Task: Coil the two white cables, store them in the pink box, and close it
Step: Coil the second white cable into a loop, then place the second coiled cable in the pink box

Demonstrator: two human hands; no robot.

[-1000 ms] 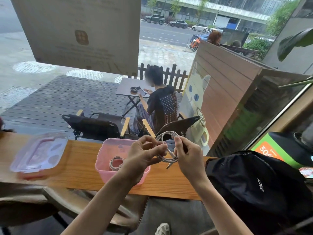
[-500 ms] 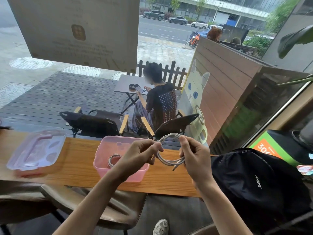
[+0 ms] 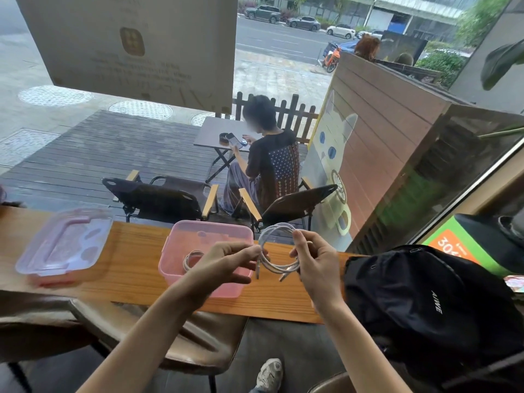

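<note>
A pink box (image 3: 209,234) stands open on the wooden counter (image 3: 136,268), with one coiled white cable (image 3: 190,258) lying inside it. Both my hands hold the second white cable (image 3: 274,245) as a loose coil in the air just right of the box. My left hand (image 3: 226,263) pinches the coil's left side, partly over the box. My right hand (image 3: 314,259) grips the coil's right side. Two plug ends hang down below the coil. The box's clear lid (image 3: 65,245) lies on the counter to the left.
A black backpack (image 3: 425,302) sits at the counter's right end, close to my right hand. A window runs along the far side of the counter. A brown stool (image 3: 181,338) stands under the counter. A person sits outside at a table.
My hands have drawn slightly apart, opening the coil wider. The plug ends now hang free below it. The view has shifted a little.
</note>
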